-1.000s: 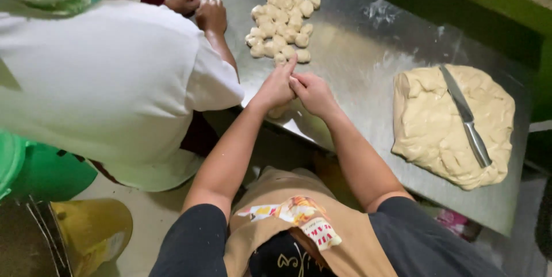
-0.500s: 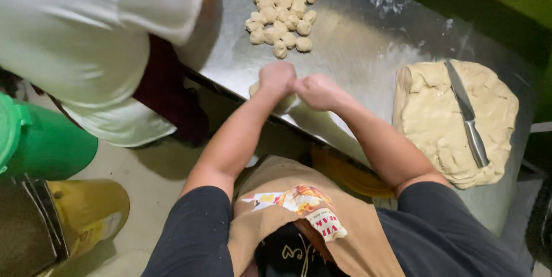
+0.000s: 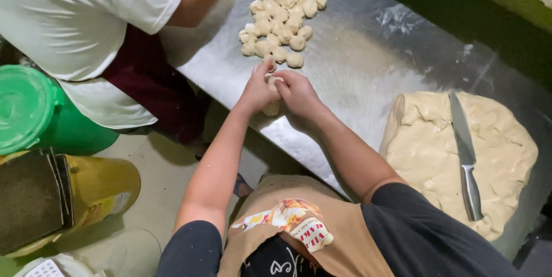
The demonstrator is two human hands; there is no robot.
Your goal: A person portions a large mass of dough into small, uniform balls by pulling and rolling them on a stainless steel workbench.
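A dough piece [image 3: 272,97] sits clasped between both hands [image 3: 279,88].

Soft overhead light, dull glare on the steel table [image 3: 368,64], sharp focus.

Brushed steel table [image 3: 368,64], matt soft dough slab [image 3: 494,156], glossy metal knife [image 3: 464,153]

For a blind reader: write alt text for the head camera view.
Seen from above, the person's left hand and right hand pinch a small piece of dough at the edge of a steel table. Beyond lies a cluster of dough balls; to the right, a knife rests on a large dough slab. A co-worker in a white shirt stands at left.
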